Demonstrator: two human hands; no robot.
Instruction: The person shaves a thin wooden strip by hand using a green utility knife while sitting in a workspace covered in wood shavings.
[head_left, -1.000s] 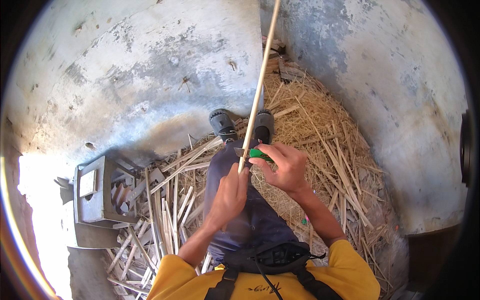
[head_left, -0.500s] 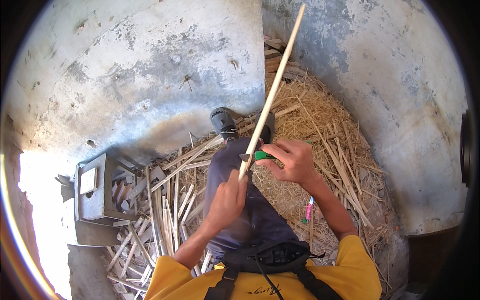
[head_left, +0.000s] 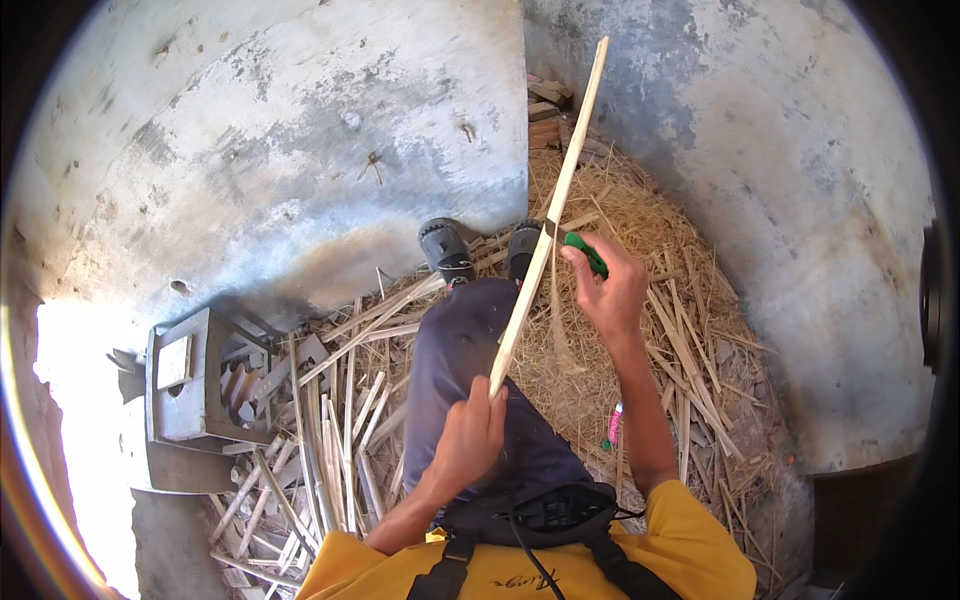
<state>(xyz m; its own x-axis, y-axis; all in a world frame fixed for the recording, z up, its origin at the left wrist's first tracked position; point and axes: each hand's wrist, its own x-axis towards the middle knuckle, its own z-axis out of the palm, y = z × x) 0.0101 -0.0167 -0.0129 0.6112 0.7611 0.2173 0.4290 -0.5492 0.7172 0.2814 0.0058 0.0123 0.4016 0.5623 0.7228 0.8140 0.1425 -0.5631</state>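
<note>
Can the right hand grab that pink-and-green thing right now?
Probably not: the right hand is busy gripping a green-handled knife at the wooden strip, and the pink-and-green thing seems to lie lower down.

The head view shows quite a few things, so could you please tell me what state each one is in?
Left hand: closed on the wooden strip's near end
Right hand: gripping the green-handled knife
Green-handled knife: blade exposed, against the strip
Wooden strip: pale, held slanting
Loose strips: scattered on the floor
Shavings: heaped loosely
Dark shoes: worn
</note>
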